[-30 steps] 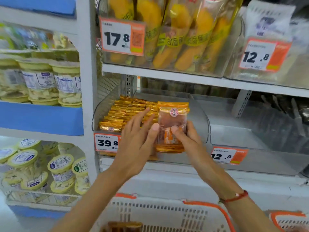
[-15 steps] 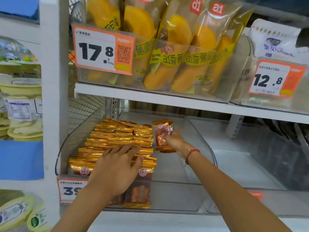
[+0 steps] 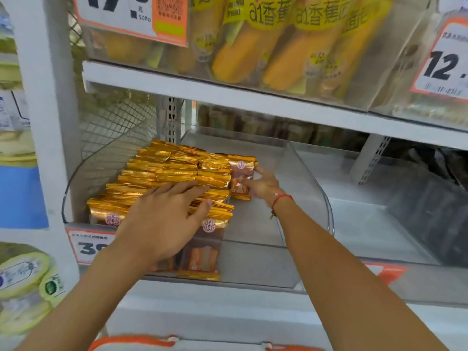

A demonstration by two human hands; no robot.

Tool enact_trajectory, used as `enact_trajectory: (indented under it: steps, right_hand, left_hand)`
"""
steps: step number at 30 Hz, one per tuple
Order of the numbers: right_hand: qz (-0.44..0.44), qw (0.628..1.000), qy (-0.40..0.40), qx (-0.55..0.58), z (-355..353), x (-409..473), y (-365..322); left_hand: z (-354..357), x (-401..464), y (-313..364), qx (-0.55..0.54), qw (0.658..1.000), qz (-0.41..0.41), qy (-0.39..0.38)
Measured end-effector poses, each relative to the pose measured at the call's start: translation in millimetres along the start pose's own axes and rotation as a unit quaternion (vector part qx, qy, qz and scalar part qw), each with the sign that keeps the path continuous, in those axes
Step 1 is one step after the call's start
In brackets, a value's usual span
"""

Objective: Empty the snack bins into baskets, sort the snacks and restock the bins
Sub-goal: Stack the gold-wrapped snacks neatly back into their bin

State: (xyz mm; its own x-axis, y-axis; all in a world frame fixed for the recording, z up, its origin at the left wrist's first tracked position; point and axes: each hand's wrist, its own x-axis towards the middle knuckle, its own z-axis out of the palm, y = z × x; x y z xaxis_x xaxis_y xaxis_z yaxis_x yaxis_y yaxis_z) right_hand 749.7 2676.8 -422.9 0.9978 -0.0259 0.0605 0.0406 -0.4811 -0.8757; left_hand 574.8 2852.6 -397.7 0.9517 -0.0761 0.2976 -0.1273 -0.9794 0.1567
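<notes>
Fingers flat and gripping in the clear bin (image 3: 311, 173).
Your left hand (image 3: 162, 221) presses straight fingers on the gold packets (image 3: 162, 171); your right hand (image 3: 263, 184) pinches an upright packet (image 3: 240, 173) beside them.

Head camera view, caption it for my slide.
Left hand steadies gold snack packs while right hand stands another upright in the clear bin.

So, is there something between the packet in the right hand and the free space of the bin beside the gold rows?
Nothing visible blocks it. The right hand holds the upright snack packet against the right end of the gold packet rows, and the clear bin floor to its right is bare. The left hand rests flat on the front rows.
</notes>
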Motion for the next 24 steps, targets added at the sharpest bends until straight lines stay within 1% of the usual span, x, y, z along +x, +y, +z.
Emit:
enact_trajectory:
  steps: [3,7,11,13,17,20,22,24]
  right_hand:
    - [0.009,1.000,0.011,0.000,3.0,3.8,-1.4]
    - [0.008,1.000,-0.009,-0.012,4.5,5.2,0.5]
    - [-0.006,0.998,0.029,-0.051,6.2,6.6,3.8]
    - [0.001,0.999,0.029,-0.040,6.8,7.8,3.9]
    - [0.049,0.998,-0.041,-0.003,4.0,4.7,-1.9]
    - [0.071,0.991,-0.097,-0.051,-6.0,-13.0,-15.0]
    - [0.058,0.985,-0.120,-0.107,-15.5,-35.0,-29.2]
    - [0.007,0.980,-0.134,-0.148,-26.0,-65.6,-47.2]
  left_hand:
    - [-1.2,-1.6,0.8,0.002,1.000,-0.002,0.008]
    - [-2.1,-0.9,1.4,0.002,1.000,-0.008,0.007]
    - [-2.4,-1.4,2.0,-0.001,1.000,-0.016,0.004]
    - [-2.6,-1.8,2.5,0.000,1.000,-0.018,0.003]
    - [-3.7,-1.3,3.1,0.005,1.000,-0.023,0.003]
    - [-4.6,-1.6,3.2,-0.005,1.000,-0.022,-0.010]
    - [-4.5,-0.3,3.0,-0.005,0.999,-0.023,-0.022]
    - [-3.3,1.7,1.5,-0.014,0.999,-0.031,-0.019]
